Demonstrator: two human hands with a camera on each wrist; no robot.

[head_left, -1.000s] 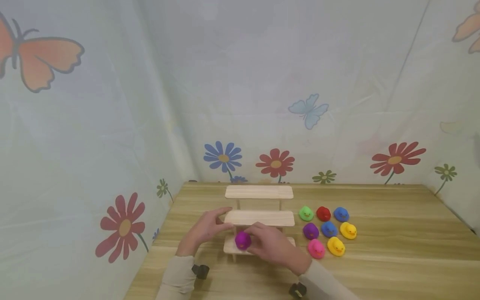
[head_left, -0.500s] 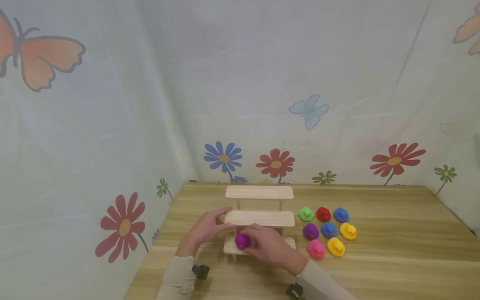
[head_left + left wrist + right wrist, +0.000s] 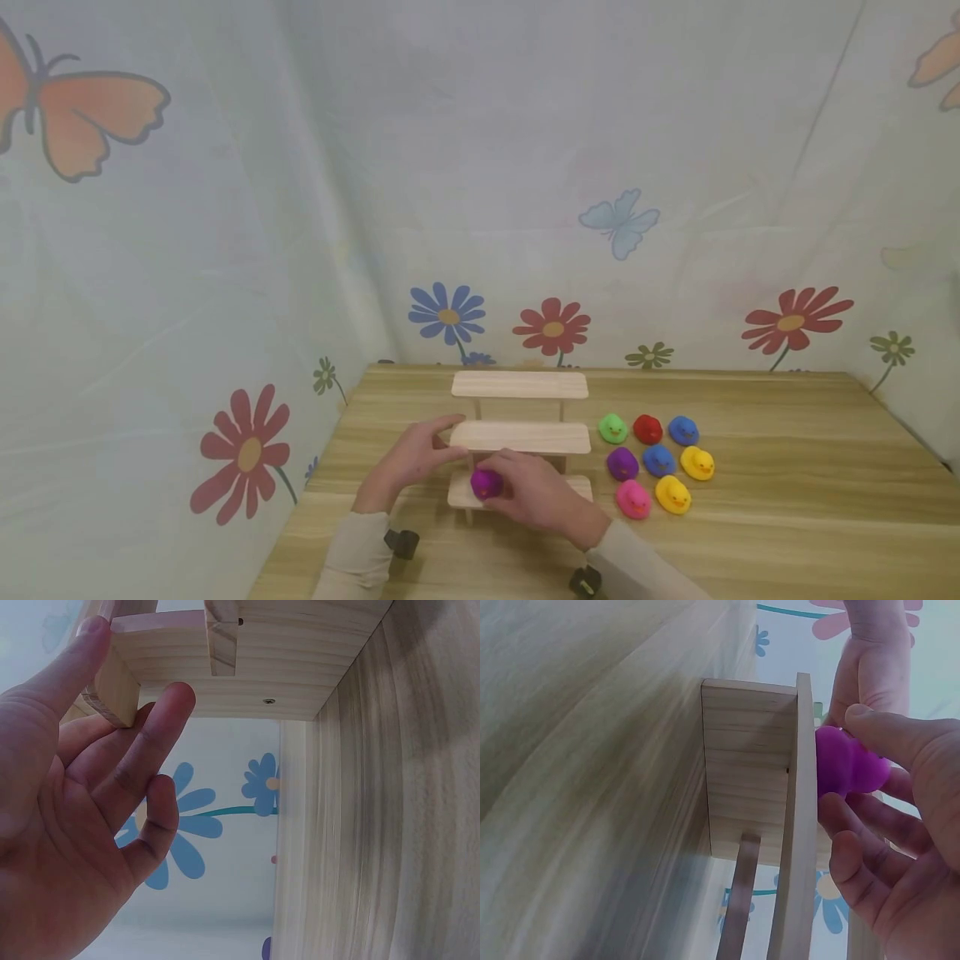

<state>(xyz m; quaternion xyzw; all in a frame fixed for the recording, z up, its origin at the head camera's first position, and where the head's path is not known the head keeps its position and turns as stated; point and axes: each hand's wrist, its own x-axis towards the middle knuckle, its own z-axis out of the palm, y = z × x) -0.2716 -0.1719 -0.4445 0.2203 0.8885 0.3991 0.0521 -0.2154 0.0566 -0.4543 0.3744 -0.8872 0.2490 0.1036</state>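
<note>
A small three-tier wooden display stand [image 3: 521, 436] stands on the table, its steps rising toward the back. My left hand [image 3: 415, 454] holds the left end of the middle tier; in the left wrist view the thumb and fingers [image 3: 169, 712] lie on either side of that board's end. A purple rubber duck [image 3: 486, 483] sits at the left part of the lowest tier. Around it my right hand [image 3: 536, 492] curls, thumb and fingers pinching its sides. In the right wrist view the purple duck's base touches the tier's board [image 3: 802, 787].
Right of the stand, several rubber ducks sit in loose rows: a green duck [image 3: 612, 429], a red duck [image 3: 648, 430], blue ones, another purple duck [image 3: 622, 464], a pink duck [image 3: 633, 500] and yellow ones. A flower-printed curtain [image 3: 525, 208] hangs behind the wooden table [image 3: 787, 467].
My right hand has shifted slightly left and closer around the purple duck, which stays nearly in place. The left hand has not visibly moved.
</note>
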